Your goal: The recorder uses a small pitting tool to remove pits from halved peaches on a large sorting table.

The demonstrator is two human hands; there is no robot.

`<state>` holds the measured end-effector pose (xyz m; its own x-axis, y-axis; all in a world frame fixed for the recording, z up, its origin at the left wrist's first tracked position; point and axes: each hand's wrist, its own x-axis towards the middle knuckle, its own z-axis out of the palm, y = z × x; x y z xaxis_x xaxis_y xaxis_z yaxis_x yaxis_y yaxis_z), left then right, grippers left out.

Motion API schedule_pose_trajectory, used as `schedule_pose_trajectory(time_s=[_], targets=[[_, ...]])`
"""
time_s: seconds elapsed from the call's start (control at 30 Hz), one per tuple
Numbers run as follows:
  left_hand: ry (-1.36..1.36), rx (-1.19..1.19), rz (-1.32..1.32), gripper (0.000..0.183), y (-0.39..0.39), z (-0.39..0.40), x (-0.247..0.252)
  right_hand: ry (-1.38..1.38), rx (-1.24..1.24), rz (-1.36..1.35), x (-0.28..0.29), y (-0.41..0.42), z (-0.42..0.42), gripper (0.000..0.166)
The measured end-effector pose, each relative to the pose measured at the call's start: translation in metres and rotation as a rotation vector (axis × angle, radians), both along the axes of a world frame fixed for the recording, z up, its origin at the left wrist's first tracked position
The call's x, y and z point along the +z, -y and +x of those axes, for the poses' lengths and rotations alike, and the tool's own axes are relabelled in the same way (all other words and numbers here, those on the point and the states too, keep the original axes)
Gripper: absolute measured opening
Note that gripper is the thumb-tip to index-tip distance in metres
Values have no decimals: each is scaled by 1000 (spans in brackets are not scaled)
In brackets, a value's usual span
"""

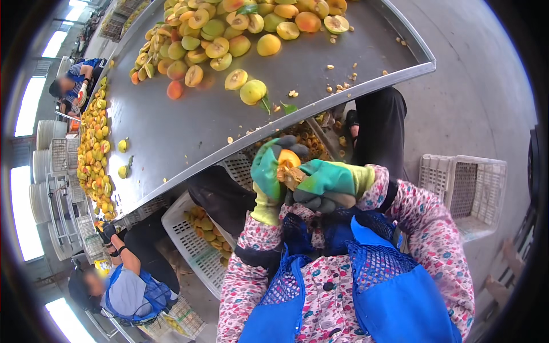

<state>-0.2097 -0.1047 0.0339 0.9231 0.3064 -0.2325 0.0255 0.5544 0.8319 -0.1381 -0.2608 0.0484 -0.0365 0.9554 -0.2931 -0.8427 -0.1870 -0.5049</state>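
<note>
My left hand [268,169], in a green and grey work glove, holds an orange apricot-like fruit [289,159] near the table's edge. Close against it, my right hand [328,184], gloved the same way, has its fingers curled by a brownish piece [292,177] that looks like spoiled fruit or a scrap; whether it grips this piece or something else is not plain. Beyond my hands, halved and whole fruits [216,47] lie heaped on a metal table [206,124]. A yellow-green fruit [253,91] with a leaf lies apart from the heap. Loose pits [341,87] are scattered near the rim.
Below the table's edge are a white crate of fruit [197,253] at left and discarded fruit pieces [311,139]. An empty plastic crate [476,195] stands right. Two co-workers [128,287] sit at left, beside a long row of halved fruits [95,145].
</note>
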Motion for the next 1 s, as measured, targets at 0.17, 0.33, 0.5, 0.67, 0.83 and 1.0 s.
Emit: schedule_pose_trajectory(time_s=[0.17, 0.33, 0.5, 0.67, 0.83, 1.0], targets=[[-9, 271, 886, 29, -16, -25, 0, 425, -68, -45, 5, -14, -16, 32], [-171, 479, 1433, 27, -84, -107, 22, 952, -140, -246, -23, -31, -29, 23], [-673, 350, 1788, 28, -136, -142, 34, 689, -172, -27, -47, -38, -42, 12], [-124, 220, 1847, 33, -86, 32, 30, 1480, -519, 477, -80, -28, -42, 9], [-376, 25, 1905, 46, -79, 126, -18, 412, -274, -323, -35, -18, -47, 15], [-124, -119, 466, 39, -84, 101, 14, 852, -589, -441, -18, -19, -24, 22]])
